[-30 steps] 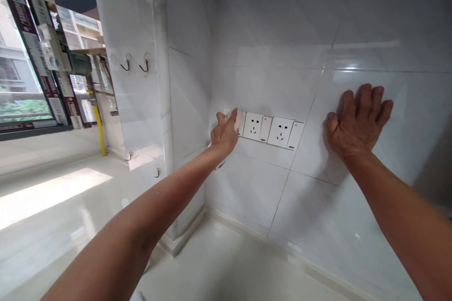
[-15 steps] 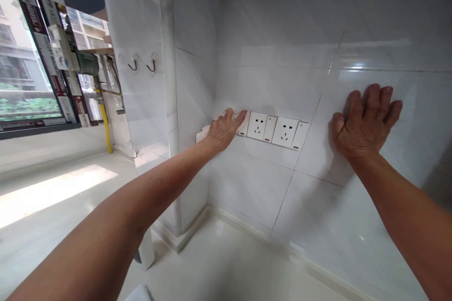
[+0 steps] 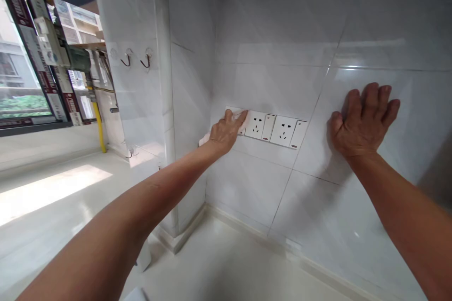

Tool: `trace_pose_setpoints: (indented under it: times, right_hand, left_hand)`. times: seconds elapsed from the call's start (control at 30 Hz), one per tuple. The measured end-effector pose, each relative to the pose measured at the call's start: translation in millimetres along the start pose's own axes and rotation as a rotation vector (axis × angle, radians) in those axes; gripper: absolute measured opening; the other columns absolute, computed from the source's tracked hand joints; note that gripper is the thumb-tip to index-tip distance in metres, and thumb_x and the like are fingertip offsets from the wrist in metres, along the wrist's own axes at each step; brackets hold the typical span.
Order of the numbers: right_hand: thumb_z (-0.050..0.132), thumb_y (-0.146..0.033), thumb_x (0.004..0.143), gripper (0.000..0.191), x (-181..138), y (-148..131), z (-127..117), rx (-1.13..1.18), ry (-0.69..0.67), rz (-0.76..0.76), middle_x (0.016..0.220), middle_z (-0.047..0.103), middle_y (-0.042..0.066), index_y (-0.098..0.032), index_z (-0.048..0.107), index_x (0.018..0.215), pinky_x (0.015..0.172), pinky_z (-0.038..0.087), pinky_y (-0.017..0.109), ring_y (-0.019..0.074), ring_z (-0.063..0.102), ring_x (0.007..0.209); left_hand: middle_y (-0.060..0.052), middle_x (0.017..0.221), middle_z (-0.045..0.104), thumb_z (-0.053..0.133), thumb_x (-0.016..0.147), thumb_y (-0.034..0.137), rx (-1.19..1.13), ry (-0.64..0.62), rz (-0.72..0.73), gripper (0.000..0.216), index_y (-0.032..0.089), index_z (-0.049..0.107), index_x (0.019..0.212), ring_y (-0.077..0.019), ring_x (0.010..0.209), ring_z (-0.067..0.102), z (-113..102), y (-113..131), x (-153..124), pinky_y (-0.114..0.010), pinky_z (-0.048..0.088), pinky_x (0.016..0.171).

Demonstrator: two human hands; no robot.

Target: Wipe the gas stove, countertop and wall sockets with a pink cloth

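With fingers bent, my left hand (image 3: 226,130) presses a pale pinkish cloth (image 3: 205,139) against the leftmost wall socket. Most of the cloth lies hidden under the hand, and a bit shows past the fingers. To the right of that hand are two white sockets with switches, the middle socket (image 3: 259,125) and the right socket (image 3: 288,131). My right hand (image 3: 363,122) rests flat on the tiled wall (image 3: 310,188), fingers spread, holding nothing.
Two metal hooks (image 3: 146,60) hang on the tiled pillar (image 3: 139,19) at left. Beyond it are a gas meter fitting (image 3: 79,59), a yellow pipe (image 3: 98,122) and a window (image 3: 23,80). A pale counter (image 3: 219,254) runs below, with white objects partly behind my left forearm.
My left hand, with the cloth, has shifted slightly over the leftmost socket, uncovering its upper left corner. The right hand stays on the wall. The view has turned a little.
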State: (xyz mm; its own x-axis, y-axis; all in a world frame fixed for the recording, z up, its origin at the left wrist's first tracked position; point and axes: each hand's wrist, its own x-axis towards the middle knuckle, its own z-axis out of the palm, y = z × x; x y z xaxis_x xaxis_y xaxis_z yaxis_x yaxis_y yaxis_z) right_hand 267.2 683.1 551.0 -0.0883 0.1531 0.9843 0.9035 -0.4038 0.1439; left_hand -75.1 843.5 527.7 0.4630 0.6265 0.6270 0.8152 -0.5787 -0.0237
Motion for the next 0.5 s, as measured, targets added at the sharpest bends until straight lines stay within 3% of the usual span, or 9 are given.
trace_pose_setpoints:
  times: [0.2, 0.33, 0.5]
  right_hand:
    - [0.059, -0.032, 0.086, 0.085, 0, -1, 0, -0.012, 0.02, -0.012, 0.173, 0.024, 0.021, -0.021, 0.029, 0.165, 0.123, 0.013, 0.074, 0.0444, 0.013, 0.163]
    - [0.058, -0.031, 0.086, 0.085, 0, -3, -2, -0.019, 0.015, -0.007, 0.173, 0.025, 0.021, -0.022, 0.028, 0.165, 0.123, 0.013, 0.075, 0.0443, 0.013, 0.163]
    - [0.058, -0.03, 0.082, 0.089, 0, 2, 1, -0.01, -0.007, 0.014, 0.173, 0.024, 0.019, -0.023, 0.028, 0.165, 0.123, 0.011, 0.077, 0.0442, 0.013, 0.162]
  left_hand:
    - [-0.016, 0.142, 0.046, 0.032, 0.11, 0.025, -0.025, -0.02, -0.094, 0.061, 0.044, 0.026, 0.168, -0.0269, 0.098, 0.069, -11, -28, 4, -0.045, 0.056, 0.088]
    - [-0.014, 0.144, 0.045, 0.034, 0.11, 0.025, -0.106, -0.034, -0.056, 0.063, 0.048, 0.024, 0.167, -0.0276, 0.101, 0.068, -10, -11, 1, -0.046, 0.055, 0.091]
    - [-0.017, 0.145, 0.045, 0.029, 0.107, 0.014, -0.025, -0.012, 0.023, 0.07, 0.044, 0.02, 0.169, -0.0277, 0.105, 0.068, -2, 5, -1, -0.044, 0.056, 0.087]
